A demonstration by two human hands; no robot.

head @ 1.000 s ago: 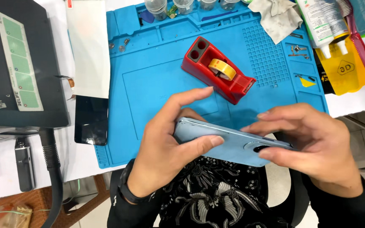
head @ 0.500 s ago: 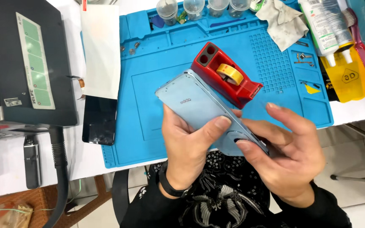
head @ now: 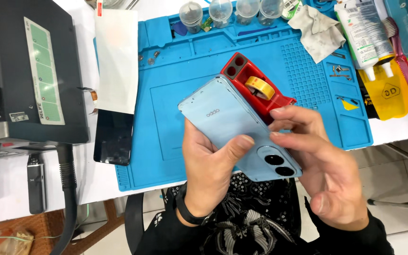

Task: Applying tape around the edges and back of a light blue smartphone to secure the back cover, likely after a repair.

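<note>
Since the earlier frames, the pale blue phone with a smooth glossy back [head: 232,125] has swung from edge-on and nearly level to tilted up, its back turned toward the camera and its long axis running from upper left, away from the body, down to lower right.

Left hand [head: 211,177] cradles the phone from below, its fingers closed around the lower long edge and the thumb [head: 234,147] pressed flat on the back just left of the two round black camera lenses [head: 278,165]. Right hand [head: 319,165] meets the phone at its lens end, fingers curled and pinching the right long edge, fingertips [head: 279,113] touching the rim near the middle. Both hands have a firm hold; neither is open. The left hand carries most of the weight, while the right works the edge.

Just beyond the fingers, partly hidden behind the phone's far edge, sits a red plastic tape dispenser with a yellow roll [head: 260,87] on the blue silicone work mat [head: 175,108]. The mat left of the phone lies bare. Further left on the bench, a black glass screen panel [head: 113,138] lies flat, and a dark grey machine [head: 29,71] stands beyond it. Small clear pots [head: 220,10] line the mat's far rim.
</note>
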